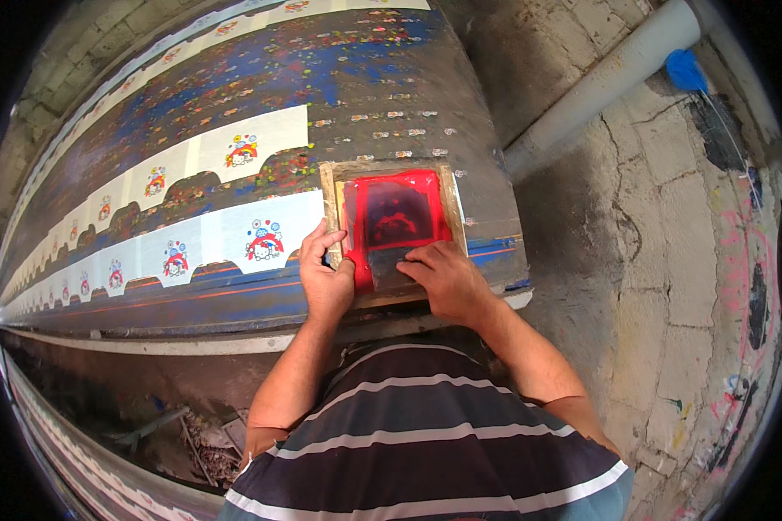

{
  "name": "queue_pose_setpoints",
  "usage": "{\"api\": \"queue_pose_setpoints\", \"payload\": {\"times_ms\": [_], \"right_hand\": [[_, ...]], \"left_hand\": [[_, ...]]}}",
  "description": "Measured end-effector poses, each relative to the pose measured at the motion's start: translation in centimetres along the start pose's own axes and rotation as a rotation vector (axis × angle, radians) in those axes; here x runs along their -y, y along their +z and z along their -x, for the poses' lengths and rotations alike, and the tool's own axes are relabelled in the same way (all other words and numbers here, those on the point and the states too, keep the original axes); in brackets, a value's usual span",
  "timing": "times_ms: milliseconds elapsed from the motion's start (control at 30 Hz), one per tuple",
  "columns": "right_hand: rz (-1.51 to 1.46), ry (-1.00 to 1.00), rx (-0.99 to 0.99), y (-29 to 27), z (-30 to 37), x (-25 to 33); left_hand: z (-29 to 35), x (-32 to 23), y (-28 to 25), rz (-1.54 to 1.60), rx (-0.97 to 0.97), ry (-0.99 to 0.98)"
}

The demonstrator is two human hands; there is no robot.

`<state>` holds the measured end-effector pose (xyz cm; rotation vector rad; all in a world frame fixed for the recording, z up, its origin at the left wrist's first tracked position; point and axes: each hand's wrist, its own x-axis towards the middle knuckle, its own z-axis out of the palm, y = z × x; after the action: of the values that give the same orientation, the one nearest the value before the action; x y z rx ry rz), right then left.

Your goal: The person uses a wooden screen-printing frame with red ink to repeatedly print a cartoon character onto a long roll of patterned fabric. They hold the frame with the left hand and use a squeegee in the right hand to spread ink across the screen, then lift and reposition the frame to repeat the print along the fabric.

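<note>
A wooden screen-printing frame point(328, 187) lies at the right end of the long table, over a white printed piece whose edge shows at its right. Red ink point(408, 180) rims a dark mesh window point(398, 215) inside it. My left hand point(326, 273) grips the frame's left side, thumb inside and fingers at the outer edge. Over the near part of the screen, my right hand point(447, 276) is closed on a dark flat squeegee point(387, 271), its fingers bent over the blade. The squeegee's lower edge against the mesh is partly hidden.
White cut pieces with colourful cartoon prints point(263, 240) run in rows leftward along the ink-stained table point(382, 69). A grey pipe point(604, 82) slants beside a cracked block wall point(660, 226) at right. Another row of printed pieces point(87, 460) shows at lower left.
</note>
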<state>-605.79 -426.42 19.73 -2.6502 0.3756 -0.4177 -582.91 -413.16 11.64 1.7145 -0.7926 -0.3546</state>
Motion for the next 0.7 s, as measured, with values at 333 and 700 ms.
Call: {"api": "queue_pose_setpoints", "payload": {"times_ms": [333,700], "right_hand": [[-0.199,0.043,-0.047,-0.9,2.5,2.0],[-0.929,0.564,-0.882,-5.3,12.9,-4.5]], "left_hand": [[-0.3,-0.9,-0.4,-0.016,0.024,-0.042],[1.9,-11.0,5.0,0.465,-0.001,-0.100]]}}
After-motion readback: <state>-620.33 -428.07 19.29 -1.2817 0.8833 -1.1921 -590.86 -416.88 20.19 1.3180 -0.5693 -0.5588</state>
